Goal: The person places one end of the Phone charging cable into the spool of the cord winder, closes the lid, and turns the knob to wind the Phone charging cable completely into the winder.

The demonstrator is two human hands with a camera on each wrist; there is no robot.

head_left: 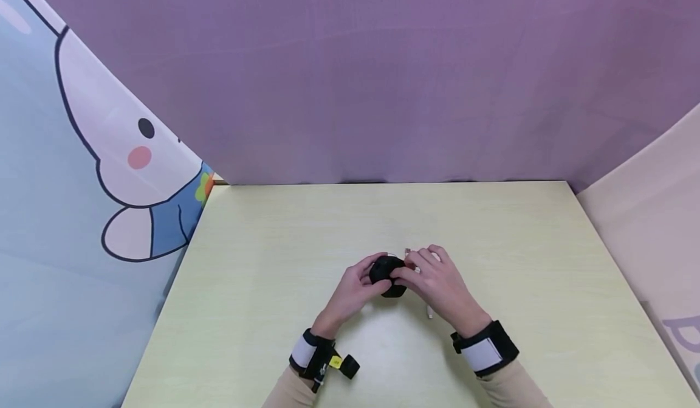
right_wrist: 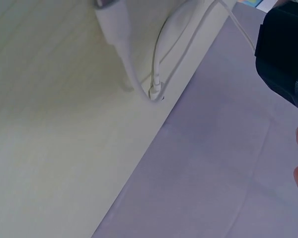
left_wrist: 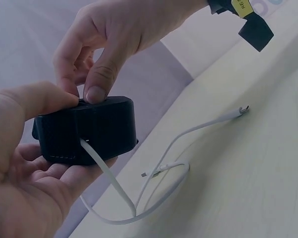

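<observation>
A small black case (head_left: 388,276) with a stitched edge is held up over the table. My left hand (head_left: 352,289) grips it from the left, with thumb and fingers around its body, as the left wrist view shows. At the case's top edge, my right hand (head_left: 437,280) pinches with thumb and index finger; what lies between those fingertips is hidden. From a hole in the side of the black case (left_wrist: 87,131) comes a white cable (left_wrist: 107,173), looping below it. One cable connector (left_wrist: 241,112) hangs to the right, and a smaller connector (left_wrist: 150,173) shows near the loop.
The pale wooden table (head_left: 262,311) lies under both hands. A purple cloth (head_left: 383,79) rises behind it, with a printed cartoon cloth (head_left: 131,152) at left and a pale cloth (head_left: 645,213) at right. Each wrist wears a black strap (head_left: 487,348).
</observation>
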